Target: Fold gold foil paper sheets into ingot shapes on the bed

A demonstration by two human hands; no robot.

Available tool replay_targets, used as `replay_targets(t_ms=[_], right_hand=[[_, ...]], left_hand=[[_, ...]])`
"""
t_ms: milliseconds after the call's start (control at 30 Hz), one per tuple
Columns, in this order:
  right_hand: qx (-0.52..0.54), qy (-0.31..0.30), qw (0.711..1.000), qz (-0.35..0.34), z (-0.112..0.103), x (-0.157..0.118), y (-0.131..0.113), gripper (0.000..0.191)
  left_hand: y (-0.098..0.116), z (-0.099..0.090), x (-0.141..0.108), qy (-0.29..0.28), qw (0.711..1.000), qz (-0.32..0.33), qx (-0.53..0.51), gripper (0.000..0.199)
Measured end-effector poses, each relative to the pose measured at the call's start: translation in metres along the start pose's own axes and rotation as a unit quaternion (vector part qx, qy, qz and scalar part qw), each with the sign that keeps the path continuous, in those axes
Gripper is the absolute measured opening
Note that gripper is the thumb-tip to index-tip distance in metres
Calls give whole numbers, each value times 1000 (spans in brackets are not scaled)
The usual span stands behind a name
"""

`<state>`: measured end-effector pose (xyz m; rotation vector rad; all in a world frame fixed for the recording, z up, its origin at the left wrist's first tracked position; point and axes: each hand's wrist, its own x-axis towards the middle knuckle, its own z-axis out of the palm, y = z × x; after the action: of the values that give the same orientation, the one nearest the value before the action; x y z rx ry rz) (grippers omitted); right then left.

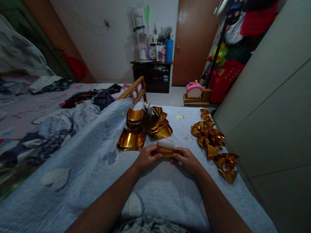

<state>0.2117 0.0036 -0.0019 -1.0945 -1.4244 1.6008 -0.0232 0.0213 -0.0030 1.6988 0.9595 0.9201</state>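
A piece of gold foil paper (pixel 165 150), bent over with its pale side showing at the top, is held between both hands above the blue blanket. My left hand (pixel 147 157) pinches its left end, and my right hand (pixel 184 158) grips the right end. Just beyond my left hand lie stacks of curved gold sheets (pixel 131 139), with more fanned sheets (pixel 161 126) behind them. To the right of my right hand, folded gold pieces (pixel 209 137) form a line along the blanket's right edge.
The blue blanket (pixel 97 181) covers the surface. A wooden rail (pixel 132 90) stands at its far left corner, and crumpled clothes (pixel 55 123) lie further left. A pale cabinet (pixel 272 106) borders the right side. A dark stand (pixel 152 76) is at the far wall.
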Motion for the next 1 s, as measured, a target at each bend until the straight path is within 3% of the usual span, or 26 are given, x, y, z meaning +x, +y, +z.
replay_targets(t_ms=[200, 333, 533, 733, 867, 1000], right_hand=[[-49, 53, 995, -62, 0, 1, -2, 27], [-51, 105, 990, -82, 0, 1, -2, 18], [-12, 137, 990, -37, 0, 3, 1, 45], [-11, 141, 990, -19, -2, 5, 9, 59], [-22, 107, 994, -27, -2, 5, 6, 39], [-39, 69, 997, -21, -1, 3, 0, 21]], left_hand=[[-13, 3, 0, 56, 997, -38, -35, 21], [-15, 2, 1, 53, 997, -43, -38, 20], [-13, 3, -1, 37, 996, -55, -54, 18], [-8, 5, -2, 38, 994, -74, -65, 20], [-8, 5, 0, 33, 993, -78, -85, 21], [-8, 7, 1, 28, 986, -72, -149, 38]])
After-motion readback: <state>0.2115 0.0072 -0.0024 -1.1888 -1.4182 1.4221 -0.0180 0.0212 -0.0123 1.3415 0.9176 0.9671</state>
